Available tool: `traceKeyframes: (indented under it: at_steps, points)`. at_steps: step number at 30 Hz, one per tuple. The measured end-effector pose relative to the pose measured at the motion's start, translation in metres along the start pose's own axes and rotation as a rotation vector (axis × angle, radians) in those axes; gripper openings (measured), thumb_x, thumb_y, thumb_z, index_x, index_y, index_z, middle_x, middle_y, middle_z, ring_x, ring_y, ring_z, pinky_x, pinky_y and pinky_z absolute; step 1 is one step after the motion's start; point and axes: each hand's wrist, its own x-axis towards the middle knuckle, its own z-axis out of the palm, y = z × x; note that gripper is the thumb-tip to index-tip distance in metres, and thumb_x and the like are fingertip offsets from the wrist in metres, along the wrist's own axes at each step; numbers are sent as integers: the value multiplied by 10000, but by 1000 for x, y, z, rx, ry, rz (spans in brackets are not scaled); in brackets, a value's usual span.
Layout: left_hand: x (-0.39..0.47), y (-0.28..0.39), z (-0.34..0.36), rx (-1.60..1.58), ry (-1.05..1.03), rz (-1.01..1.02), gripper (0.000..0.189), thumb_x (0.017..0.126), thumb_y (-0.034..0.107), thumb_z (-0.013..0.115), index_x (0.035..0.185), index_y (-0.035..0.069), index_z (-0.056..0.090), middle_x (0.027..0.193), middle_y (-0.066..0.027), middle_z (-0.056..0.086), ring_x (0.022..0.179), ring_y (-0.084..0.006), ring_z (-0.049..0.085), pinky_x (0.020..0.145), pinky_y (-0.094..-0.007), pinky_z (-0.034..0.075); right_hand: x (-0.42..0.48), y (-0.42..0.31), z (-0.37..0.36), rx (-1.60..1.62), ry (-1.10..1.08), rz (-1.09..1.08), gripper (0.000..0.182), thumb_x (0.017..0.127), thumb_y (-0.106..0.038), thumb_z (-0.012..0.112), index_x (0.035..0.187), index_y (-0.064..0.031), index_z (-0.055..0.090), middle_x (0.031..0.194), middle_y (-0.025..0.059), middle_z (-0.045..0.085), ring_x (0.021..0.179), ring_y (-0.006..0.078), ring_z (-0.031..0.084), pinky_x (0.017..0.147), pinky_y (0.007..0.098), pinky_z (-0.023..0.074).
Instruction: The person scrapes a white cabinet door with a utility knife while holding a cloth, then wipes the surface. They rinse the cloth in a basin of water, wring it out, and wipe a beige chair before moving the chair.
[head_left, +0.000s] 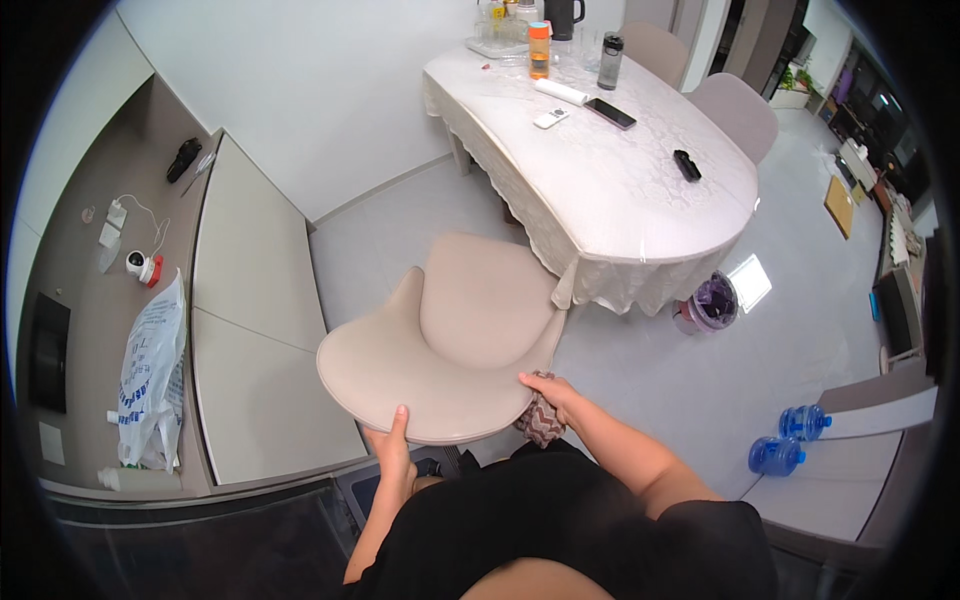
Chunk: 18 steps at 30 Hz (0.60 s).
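Observation:
A beige upholstered chair (431, 375) stands before me, its curved backrest towards me and its seat (487, 300) on the far side, close to the table's cloth. My left hand (391, 446) grips the lower left of the backrest rim, thumb on top and fingers hidden beneath. At the right part of the same rim is my right hand (553, 394), its thumb over the edge. A bunched brown-and-white zigzag cloth (541, 424) hangs under that hand, held along with the rim. The chair's legs are hidden.
Ahead is a table (622, 202) with a white lace cloth, bearing bottles, a phone (610, 114) and a remote control (552, 118). A lined waste bin (705, 304) stands beside it. Cabinets (259, 322) flank the left. Blue water jugs (776, 456) lie at right.

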Motion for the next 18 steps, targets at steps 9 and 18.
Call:
traceKeyframes:
  at_steps: [9,18]
  points:
    - [6,-6,18,-51,161,5,542,725,-26,600,1198,-69,338,1131,-175,478,1021,-261,487,876,-338,394,37,-28,-18,-374,-195,-142,627,634,-235,762,1099,83,488,980,111,580,814,151,566,691,246,462]
    - [42,18,20,-34,116,-42,581,703,-49,563,1224,-31,306,1143,-190,454,1020,-287,487,870,-361,407,59,-44,-6,-967,-337,-289,409,686,-460,611,789,-66,649,742,83,632,715,208,590,680,321,451]
